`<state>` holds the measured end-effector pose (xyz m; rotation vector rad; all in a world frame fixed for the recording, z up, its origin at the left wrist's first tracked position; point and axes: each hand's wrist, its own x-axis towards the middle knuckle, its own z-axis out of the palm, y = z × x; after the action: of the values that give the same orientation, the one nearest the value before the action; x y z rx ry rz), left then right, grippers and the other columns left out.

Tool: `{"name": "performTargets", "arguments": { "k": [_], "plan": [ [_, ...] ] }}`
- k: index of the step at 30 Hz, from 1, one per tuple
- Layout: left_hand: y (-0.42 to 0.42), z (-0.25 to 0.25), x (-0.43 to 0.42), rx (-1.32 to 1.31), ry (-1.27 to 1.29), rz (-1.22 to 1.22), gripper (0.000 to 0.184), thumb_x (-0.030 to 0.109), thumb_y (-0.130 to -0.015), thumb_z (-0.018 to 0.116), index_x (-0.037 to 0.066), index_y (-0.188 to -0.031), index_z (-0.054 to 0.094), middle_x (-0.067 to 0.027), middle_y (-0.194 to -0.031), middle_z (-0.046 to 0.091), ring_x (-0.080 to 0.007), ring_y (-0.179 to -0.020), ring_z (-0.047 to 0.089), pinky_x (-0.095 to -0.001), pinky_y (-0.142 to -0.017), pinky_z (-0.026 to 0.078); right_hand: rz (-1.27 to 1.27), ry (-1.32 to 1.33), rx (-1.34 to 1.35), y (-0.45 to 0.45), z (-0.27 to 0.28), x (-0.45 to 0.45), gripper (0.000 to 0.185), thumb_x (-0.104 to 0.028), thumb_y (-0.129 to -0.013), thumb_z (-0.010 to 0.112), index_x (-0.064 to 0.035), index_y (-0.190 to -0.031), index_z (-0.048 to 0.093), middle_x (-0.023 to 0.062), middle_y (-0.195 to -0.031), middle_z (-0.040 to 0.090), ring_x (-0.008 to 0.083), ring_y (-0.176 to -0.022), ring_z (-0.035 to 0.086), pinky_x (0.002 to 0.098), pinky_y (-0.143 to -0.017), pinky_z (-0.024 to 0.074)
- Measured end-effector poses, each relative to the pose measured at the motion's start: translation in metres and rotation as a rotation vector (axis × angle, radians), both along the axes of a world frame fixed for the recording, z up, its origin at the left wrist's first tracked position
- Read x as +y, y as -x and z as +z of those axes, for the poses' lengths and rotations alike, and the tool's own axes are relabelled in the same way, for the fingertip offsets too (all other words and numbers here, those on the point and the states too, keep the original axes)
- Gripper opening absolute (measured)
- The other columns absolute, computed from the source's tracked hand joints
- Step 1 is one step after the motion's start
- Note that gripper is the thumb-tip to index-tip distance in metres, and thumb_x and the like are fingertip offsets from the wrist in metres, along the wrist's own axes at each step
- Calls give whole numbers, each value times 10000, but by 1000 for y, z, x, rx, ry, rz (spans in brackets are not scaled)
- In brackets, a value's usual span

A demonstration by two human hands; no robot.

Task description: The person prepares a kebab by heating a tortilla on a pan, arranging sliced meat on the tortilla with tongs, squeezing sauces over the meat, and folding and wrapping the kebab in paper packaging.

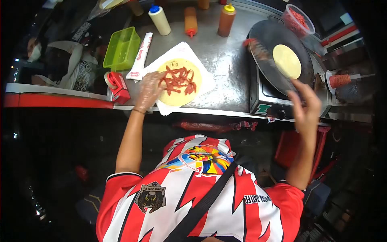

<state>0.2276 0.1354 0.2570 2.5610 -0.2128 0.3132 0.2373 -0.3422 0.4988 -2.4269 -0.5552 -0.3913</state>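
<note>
My left hand, in a clear plastic glove, rests at the left edge of a round flatbread; its fingertips reach the bread's rim, and whether they pinch it is hidden. Reddish-brown meat strips lie on the bread, which sits on white paper. My bare right hand is at the near rim of a round black griddle. Its fingers curl around something blurred by motion, which I cannot make out. Another flatbread lies on the griddle, beside a brownish blur at the left rim.
Sauce bottles stand at the back of the metal counter. On the left are a green tub, a printed paper sleeve and a red tape dispenser. A tub of red shreds stands behind the griddle. Another person is at the left.
</note>
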Motion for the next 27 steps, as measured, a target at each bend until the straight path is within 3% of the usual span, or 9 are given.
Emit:
{"name": "performTargets", "arguments": {
  "k": [2, 6, 9, 12, 16, 21, 22, 25, 27],
  "plan": [
    [-4, -22, 5, -14, -110, -74, 417, 249, -878, 775, 132, -1271, 699, -152, -1398, 609, -355, -1308, 555, -471, -1129, 421, -7, -31, 150, 8, -32, 55, 303, -64, -931, 724, -10, -1229, 722, 116, -1002, 739, 159, -839, 693, 267, -634, 536],
    [-16, -22, 22, -35, 17, -150, 463, 253, -840, 794, 124, -1270, 685, -150, -1367, 621, -381, -1309, 543, -493, -1121, 412, 82, 25, 382, 18, -131, 116, 320, -134, -919, 728, -73, -1233, 730, 176, -939, 709, 349, -803, 699, 414, -703, 555],
    [-17, -13, 28, -31, 133, -202, 463, 267, -835, 805, 110, -1255, 685, -157, -1338, 636, -383, -1294, 549, -497, -1109, 420, 101, 269, 396, 31, -150, 133, 407, -210, -922, 739, -110, -1310, 671, 167, -920, 651, 389, -811, 674, 472, -714, 537],
    [-27, -8, 21, 36, 206, -289, 485, 276, -841, 796, 115, -1283, 679, -177, -1379, 607, -393, -1335, 520, -510, -1130, 392, 100, 238, 333, 33, -133, 130, 463, -238, -921, 744, -125, -1354, 627, 161, -944, 629, 401, -807, 659, 492, -700, 527],
    [-33, -1, 2, 84, -16, -335, 549, 321, -855, 778, 117, -1350, 657, -209, -1482, 528, -421, -1423, 435, -527, -1176, 325, 18, 344, 355, 36, -104, 114, 491, -263, -923, 747, -136, -1376, 610, 143, -941, 613, 391, -788, 652, 475, -669, 516],
    [-51, -2, -40, -16, 101, -361, 837, 497, -775, 835, 5, -1403, 583, -216, -1520, 504, -433, -1424, 435, -609, -1178, 293, -279, 419, -103, 34, -31, 11, 564, -156, -802, 839, -113, -1336, 662, 122, -887, 610, 318, -786, 627, 431, -692, 500],
    [-49, -5, -49, -15, -133, -338, 816, 474, -759, 853, 43, -1401, 592, -177, -1507, 525, -407, -1395, 476, -649, -1171, 281, -356, 490, -134, 36, -22, -19, 556, -142, -802, 830, -117, -1333, 665, 109, -902, 615, 314, -835, 622, 430, -713, 502],
    [-54, 47, -60, 284, -174, -397, 748, 441, -753, 862, 82, -1365, 628, -142, -1452, 580, -371, -1362, 517, -677, -1172, 254, -420, 678, -264, 45, 6, -100, 512, -102, -787, 775, -128, -1293, 700, 74, -905, 601, 291, -844, 600, 413, -738, 507],
    [-43, 59, -58, 240, -97, -321, 652, 406, -795, 843, 92, -1333, 653, -165, -1448, 590, -367, -1427, 464, -607, -1233, 204, -392, 812, -285, 46, 8, -155, 505, -90, -791, 739, -144, -1293, 709, 56, -910, 603, 273, -851, 597, 405, -744, 508]
  ]
}}
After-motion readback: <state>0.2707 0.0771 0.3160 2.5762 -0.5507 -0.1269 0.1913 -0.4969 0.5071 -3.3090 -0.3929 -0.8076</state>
